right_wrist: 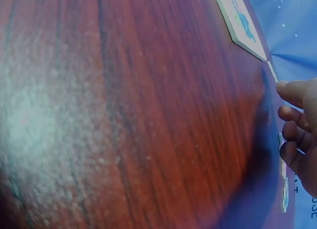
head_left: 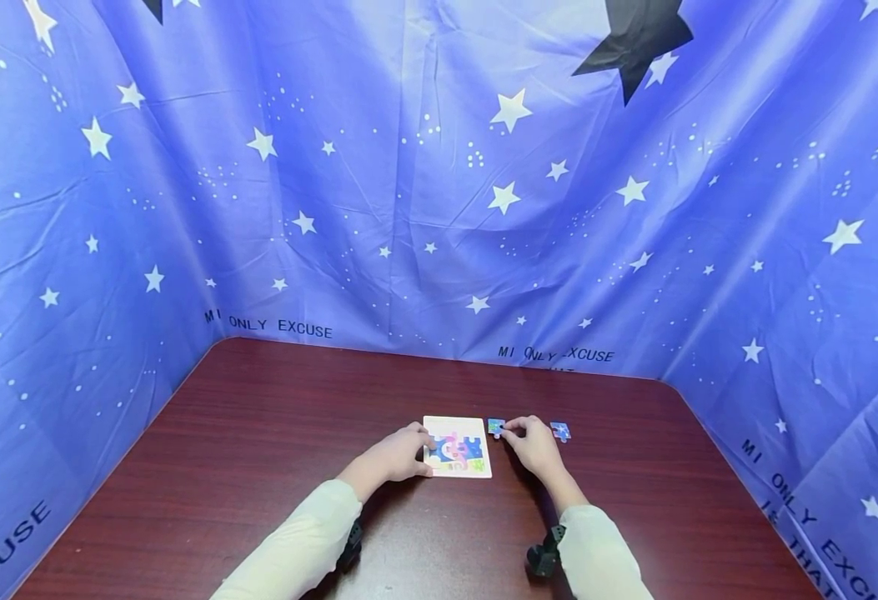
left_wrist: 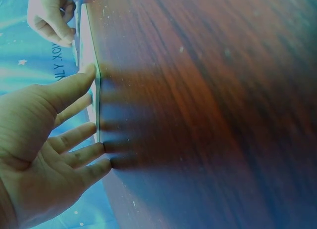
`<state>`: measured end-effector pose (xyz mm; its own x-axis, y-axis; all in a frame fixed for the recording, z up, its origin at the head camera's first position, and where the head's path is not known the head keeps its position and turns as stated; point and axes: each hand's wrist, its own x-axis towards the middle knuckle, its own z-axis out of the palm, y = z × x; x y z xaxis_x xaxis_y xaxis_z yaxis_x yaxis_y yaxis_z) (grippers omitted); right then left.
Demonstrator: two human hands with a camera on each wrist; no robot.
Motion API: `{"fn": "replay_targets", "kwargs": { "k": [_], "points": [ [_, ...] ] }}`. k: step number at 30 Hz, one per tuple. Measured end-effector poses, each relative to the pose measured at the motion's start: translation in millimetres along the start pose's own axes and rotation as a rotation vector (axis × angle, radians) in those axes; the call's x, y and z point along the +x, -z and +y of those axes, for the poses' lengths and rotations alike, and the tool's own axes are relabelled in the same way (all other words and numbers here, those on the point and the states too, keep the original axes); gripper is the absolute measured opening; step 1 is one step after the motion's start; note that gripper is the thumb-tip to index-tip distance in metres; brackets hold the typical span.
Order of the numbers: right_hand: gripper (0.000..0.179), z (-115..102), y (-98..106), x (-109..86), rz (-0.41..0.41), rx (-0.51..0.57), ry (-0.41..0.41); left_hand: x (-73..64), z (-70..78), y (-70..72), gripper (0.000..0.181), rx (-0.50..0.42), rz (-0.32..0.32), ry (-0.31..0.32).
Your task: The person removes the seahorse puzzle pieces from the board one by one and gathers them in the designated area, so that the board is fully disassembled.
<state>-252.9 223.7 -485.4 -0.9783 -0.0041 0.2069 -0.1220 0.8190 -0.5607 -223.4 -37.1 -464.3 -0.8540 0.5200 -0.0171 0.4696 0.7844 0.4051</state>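
Head: we list one puzzle board point(head_left: 457, 422) on the table point(head_left: 258, 483), edges nearly square to us, long axis unclear; left hand point(head_left: 401, 454) spread at its left edge; right hand point(head_left: 538, 447) pinching one puzzle piece point(head_left: 494, 427), knob towards us.
Left wrist: we note thumb apart from fingers.
Right wrist: thumb at the piece.

On my head feed I look forward and down from well above and behind the left hand point(head_left: 403, 454) and right hand point(head_left: 538, 446); my wrist feeds, low, close and tipped sideways, face forward, both catching the puzzle board point(head_left: 457, 422).
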Motion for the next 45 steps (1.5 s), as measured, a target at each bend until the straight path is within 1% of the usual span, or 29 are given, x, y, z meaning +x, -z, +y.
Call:
{"fn": "replay_targets", "kwargs": {
  "k": [5, 6, 9, 12, 13, 16, 21, 31, 37, 45],
  "points": [
    [0.013, 0.1, 0.5, -1.3, 0.001, 0.012, -0.019, -0.6, -1.7, 0.1, 0.037, -0.037, 0.001, -0.014],
    [0.013, 0.0, 0.8, -1.4, 0.003, 0.012, -0.020, 2.3, -7.4, -5.4, 0.037, -0.033, 0.019, -0.043],
    [0.013, 0.1, 1.4, -1.6, 0.000, 0.018, -0.033, 1.8, -7.5, -4.8, 0.037, -0.034, 0.023, -0.050],
    [0.014, 1.5, 1.1, -1.2, -0.003, 0.024, -0.048, 2.0, -6.3, -4.4, 0.037, -0.039, 0.018, -0.034],
    [0.014, 2.0, 0.8, -1.1, -0.004, 0.026, -0.052, -1.2, -0.2, 1.2, 0.036, -0.047, 0.000, -0.004],
    [0.013, 3.6, -0.2, -0.9, -0.002, 0.020, -0.047, -1.4, 1.7, 1.8, 0.037, -0.030, -0.001, 0.007],
    [0.013, 5.7, -1.7, -0.4, -0.003, 0.022, -0.050, -1.9, 3.0, 3.2, 0.037, -0.005, 0.006, -0.001],
    [0.013, 6.8, -4.9, -0.1, 0.015, 0.002, -0.040, -1.1, 3.3, 2.3, 0.037, -0.028, 0.001, 0.010],
    [0.012, 5.4, -3.4, -0.5, 0.014, 0.003, -0.059, -1.5, 4.4, 3.4, 0.037, -0.015, 0.002, 0.006],
    [0.013, 5.1, -4.3, 0.1, 0.023, 0.009, -0.067, -2.3, 3.3, 2.4, 0.037, -0.026, 0.007, 0.004]
  ]
}}
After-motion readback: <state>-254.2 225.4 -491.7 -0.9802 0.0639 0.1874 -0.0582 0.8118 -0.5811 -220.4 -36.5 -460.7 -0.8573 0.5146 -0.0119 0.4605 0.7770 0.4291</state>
